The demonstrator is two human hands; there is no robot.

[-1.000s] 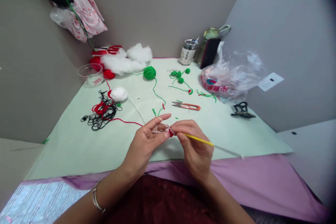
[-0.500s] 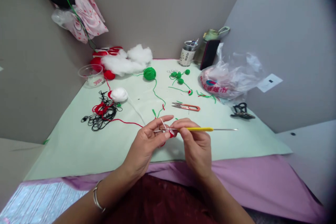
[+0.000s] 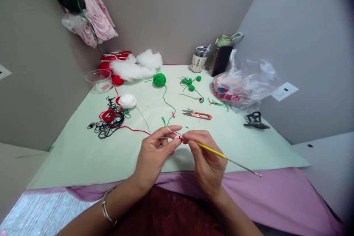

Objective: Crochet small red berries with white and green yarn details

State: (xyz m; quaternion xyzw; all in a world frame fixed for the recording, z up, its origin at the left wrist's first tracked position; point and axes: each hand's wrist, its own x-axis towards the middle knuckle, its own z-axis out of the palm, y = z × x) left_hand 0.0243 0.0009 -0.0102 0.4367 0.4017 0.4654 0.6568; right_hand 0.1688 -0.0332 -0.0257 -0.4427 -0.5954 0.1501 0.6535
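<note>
Your left fingers (image 3: 177,142) pinch one small red-and-white piece (image 3: 179,137), index raised apart under white yarn; your right fingers (image 3: 189,139) clamp one yellow-handled hook (image 3: 211,149) beside it; beyond your fingers lie one orange snipper (image 3: 200,115) and one green ball (image 3: 159,79)

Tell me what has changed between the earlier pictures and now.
The crochet hook has swung: its free end sloped down, came nearly level, and now slopes down again, toward the person. Nothing was taken hold of or let go: the right hand still grips the hook, the left hand the red-and-white piece. The thread snips and green yarn ball stayed put.
</note>
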